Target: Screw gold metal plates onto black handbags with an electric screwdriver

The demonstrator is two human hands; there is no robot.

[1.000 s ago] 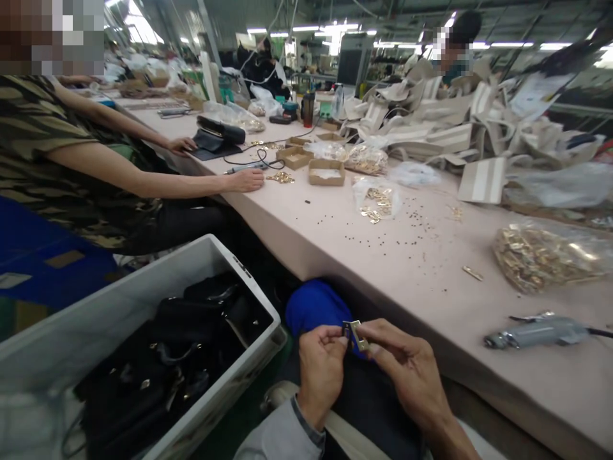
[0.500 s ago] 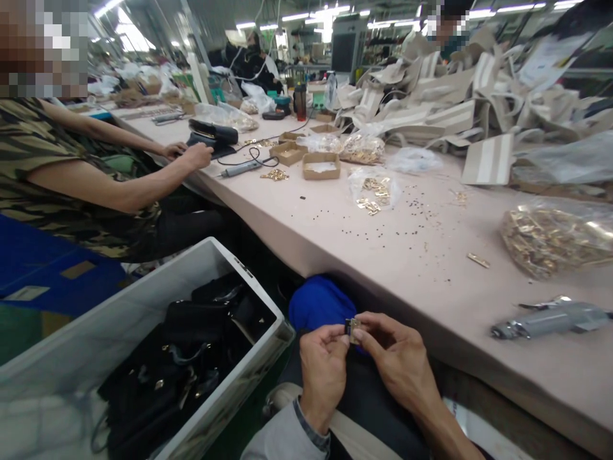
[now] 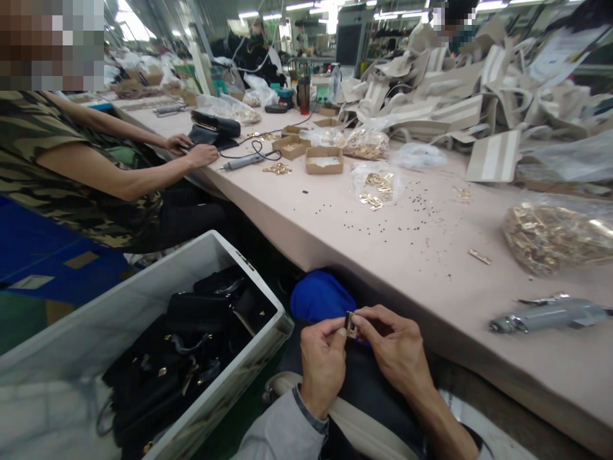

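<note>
Head view showed me both bare hands over the lap, below the near edge of the table (image 3: pixel 311 239). I had the left hand (image 3: pixel 323 364) with its thumb and fingertips pinched together on a small dark strip (image 3: pixel 348 319). On the right hand (image 3: pixel 401 348), thumb and forefinger were clamped on a small gold-toned metal plate (image 3: pixel 352 328), which was up against the strip between the two hands. Whether the two parts were joined, I couldn't tell at that size.

Just beyond the hands I saw a bundle of blue fabric (image 3: pixel 320 296). Off to the left stood a white plastic bin (image 3: pixel 261 284) with black handbags (image 3: pixel 196 310) heaped in it. Up on the table, to the right, lay a gray power screwdriver (image 3: pixel 541 316), a loose gold-toned plate (image 3: pixel 479 257) and a clear bag of gold-toned hardware (image 3: pixel 550 236). Tiny dark bits (image 3: pixel 416 229) were scattered near the middle. At far left a co-worker in a camouflage shirt (image 3: pixel 71 176) had both hands beside a black bag (image 3: pixel 220 126).
</note>
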